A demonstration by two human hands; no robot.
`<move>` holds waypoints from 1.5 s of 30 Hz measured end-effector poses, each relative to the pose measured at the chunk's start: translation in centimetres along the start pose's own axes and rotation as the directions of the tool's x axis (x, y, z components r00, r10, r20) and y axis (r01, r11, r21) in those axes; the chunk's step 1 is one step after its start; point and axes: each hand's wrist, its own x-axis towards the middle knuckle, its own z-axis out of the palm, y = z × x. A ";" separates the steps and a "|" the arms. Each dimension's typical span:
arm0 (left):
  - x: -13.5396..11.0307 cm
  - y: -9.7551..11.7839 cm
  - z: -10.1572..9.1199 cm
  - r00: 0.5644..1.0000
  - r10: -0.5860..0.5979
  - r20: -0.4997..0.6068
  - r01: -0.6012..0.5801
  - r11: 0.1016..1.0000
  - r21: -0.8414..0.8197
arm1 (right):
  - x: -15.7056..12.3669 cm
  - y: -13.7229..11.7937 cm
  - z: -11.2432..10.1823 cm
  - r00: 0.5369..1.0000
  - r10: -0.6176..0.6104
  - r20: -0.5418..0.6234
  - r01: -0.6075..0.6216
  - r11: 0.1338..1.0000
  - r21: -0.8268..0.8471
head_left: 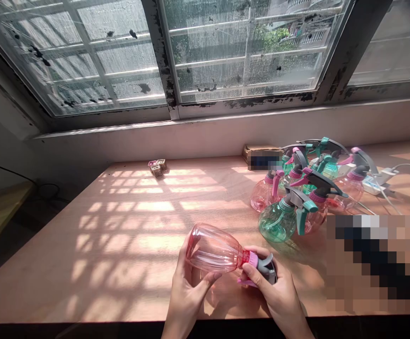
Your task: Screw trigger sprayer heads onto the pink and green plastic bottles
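Observation:
A clear pink spray bottle (214, 248) lies on its side above the near edge of the wooden table (127, 235). My left hand (187, 287) is wrapped round its round body from below. My right hand (275, 289) grips the grey and pink trigger head (263, 269) at the bottle's neck. Both hands are closed on the same bottle.
A cluster of several pink and green spray bottles (297, 197) stands at the right. Behind them lie a small cardboard box (261, 155) and a white power strip with cables (378, 181). A few small clips (157, 166) sit near the back wall under the window.

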 end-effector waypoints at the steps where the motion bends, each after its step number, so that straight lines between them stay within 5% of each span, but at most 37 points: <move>1: 0.0 -0.1 0.0 1.000 -0.001 -0.007 0.001 1.000 0.010 | 0.0 0.0 0.0 1.000 -0.002 0.001 0.002 1.000 -0.005; 27: -0.4 -0.7 -0.7 0.999 -0.045 0.005 0.046 0.997 -0.062 | -0.2 -0.2 0.2 0.999 0.033 -0.017 -0.033 0.999 0.004; 45: -0.3 -1.4 -1.0 0.997 -0.070 -0.030 0.072 0.996 0.054 | 0.1 0.8 -0.7 1.000 0.021 -0.011 -0.020 0.999 0.047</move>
